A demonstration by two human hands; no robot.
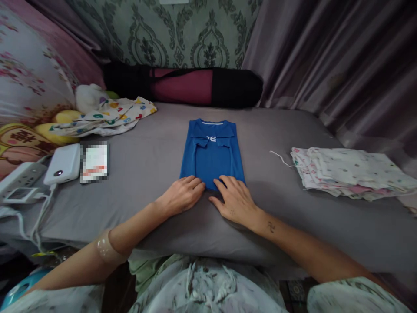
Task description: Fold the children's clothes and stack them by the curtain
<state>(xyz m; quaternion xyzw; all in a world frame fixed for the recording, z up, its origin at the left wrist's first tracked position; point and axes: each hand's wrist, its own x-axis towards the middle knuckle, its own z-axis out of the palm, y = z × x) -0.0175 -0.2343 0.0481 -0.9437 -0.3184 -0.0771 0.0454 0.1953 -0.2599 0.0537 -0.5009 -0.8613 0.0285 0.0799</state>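
A blue T-shirt (211,150) lies folded into a narrow rectangle on the grey bed sheet (150,165), collar away from me and sleeves folded inward. My left hand (183,194) rests at the shirt's near left corner, fingers curled on the hem. My right hand (235,198) sits at the near right part of the hem, fingers bent over the edge. Both hands pinch or press the bottom edge of the shirt.
A stack of folded pale patterned cloths (348,171) lies to the right. At the left are a white power bank (63,164), a power strip (19,178), a colourful printed garment (110,115) and plush toys. A black and maroon bag (195,86) lies along the wall.
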